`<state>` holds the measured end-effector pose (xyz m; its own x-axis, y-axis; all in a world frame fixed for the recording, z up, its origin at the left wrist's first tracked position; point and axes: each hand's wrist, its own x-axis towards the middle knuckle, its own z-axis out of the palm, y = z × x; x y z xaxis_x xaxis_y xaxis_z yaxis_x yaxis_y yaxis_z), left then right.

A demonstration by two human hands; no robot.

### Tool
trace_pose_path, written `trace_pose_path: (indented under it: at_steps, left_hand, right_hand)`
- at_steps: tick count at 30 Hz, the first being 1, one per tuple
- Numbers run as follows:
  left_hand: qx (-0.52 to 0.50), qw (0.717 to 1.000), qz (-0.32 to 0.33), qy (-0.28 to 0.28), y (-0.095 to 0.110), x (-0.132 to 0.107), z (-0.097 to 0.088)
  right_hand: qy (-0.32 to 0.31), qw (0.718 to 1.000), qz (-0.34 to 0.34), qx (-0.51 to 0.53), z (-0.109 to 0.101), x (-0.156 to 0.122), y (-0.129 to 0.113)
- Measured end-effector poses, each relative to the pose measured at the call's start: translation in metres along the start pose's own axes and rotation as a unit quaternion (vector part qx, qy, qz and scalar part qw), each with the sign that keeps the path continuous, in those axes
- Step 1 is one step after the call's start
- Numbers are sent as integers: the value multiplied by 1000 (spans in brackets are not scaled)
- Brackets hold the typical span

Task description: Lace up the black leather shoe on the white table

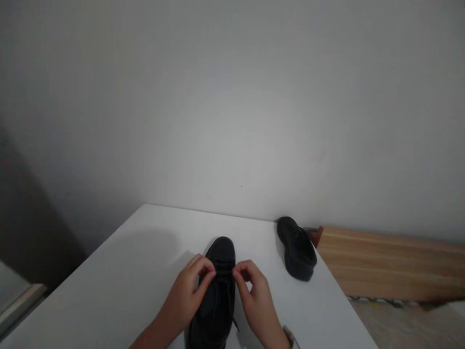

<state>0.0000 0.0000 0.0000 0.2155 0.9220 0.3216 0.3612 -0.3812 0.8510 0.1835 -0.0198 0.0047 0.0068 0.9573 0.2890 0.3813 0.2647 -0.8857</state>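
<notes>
A black lace-up shoe [222,248] lies on the white table with its toe pointing away from me. On its left side, my left hand [194,283] pinches the black shoelace [224,268] near the lower eyelets, thumb and forefinger together. My right hand [252,291] pinches at the lace on the opposite side, at about the same height. A loose lace end hangs over the shoe's right side, below my right hand. The exact grip on the thin lace is partly hidden by my fingertips.
A second black shoe [300,252] stands near the right edge of the white table [145,252]. Behind is a plain grey wall [232,121]. A wooden board [385,261] lies beyond the table on the right, with floor below it.
</notes>
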Motion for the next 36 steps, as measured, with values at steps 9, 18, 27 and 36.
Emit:
trace_pose_path:
  at_steps: [9, 18, 27, 36]
  left_hand:
    - [-28, 997, -52, -48, 17, 5, -12]
    - [-216, 958, -153, -111, 15, 19, -26]
    - [-416, 849, -281, -164, 19, 14, -25]
    - [-344, 912, -143, -172, 4, -10, -51]
  right_hand:
    - [-32, 993, 39, 111, -6, 11, -14]
    - [-1, 941, 127, 315, -18, 13, -12]
    - [-61, 853, 205, 476, -21, 8, -19]
    - [-86, 922, 188, 327, 10, -48, 12]
